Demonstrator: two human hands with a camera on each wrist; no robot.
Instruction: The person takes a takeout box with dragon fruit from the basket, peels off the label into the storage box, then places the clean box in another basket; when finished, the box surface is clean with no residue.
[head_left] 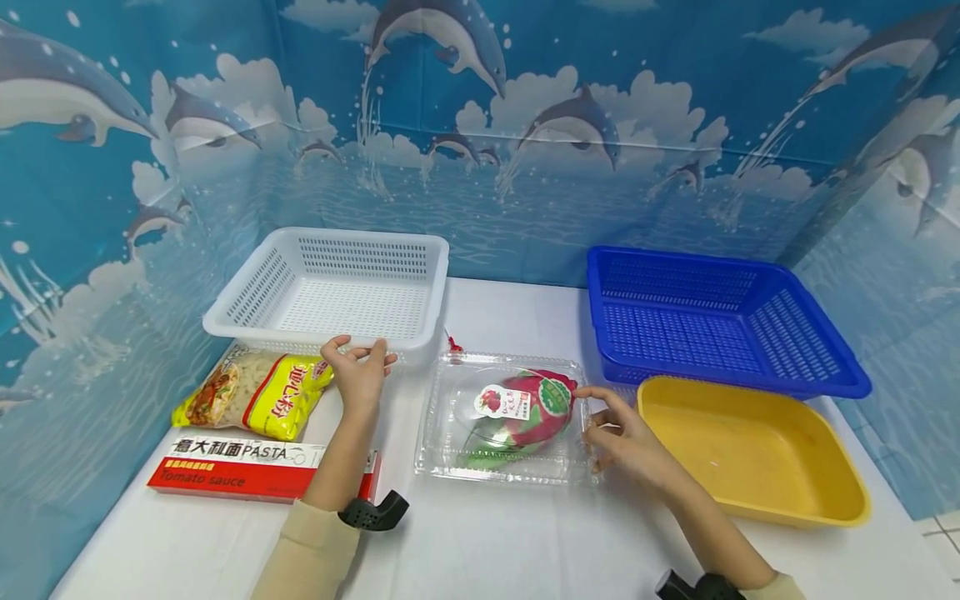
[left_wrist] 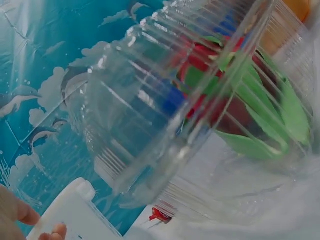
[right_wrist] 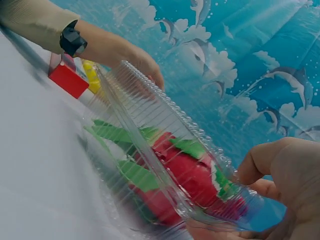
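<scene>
While the right hand [head_left: 624,437] pinches the right edge of the clear rectangular plastic box [head_left: 442,408] with a red-green dragon fruit [head_left: 538,423] inside, this box lies between both hands on the white cloth [head_left: 465,542], its long axis going left to right. Less near, beyond its left side, the left hand [head_left: 358,379] has relaxed fingers, apparently gripping nothing, by the white perforated plastic basket [head_left: 441,292]; touching, I cannot tell.

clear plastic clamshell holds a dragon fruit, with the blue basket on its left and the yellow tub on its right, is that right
Not quite: the head view shows the white basket to the left of the clear plastic clamshell; the blue basket is on the right. The clamshell does hold a dragon fruit, and the yellow tub is on its right.
</scene>
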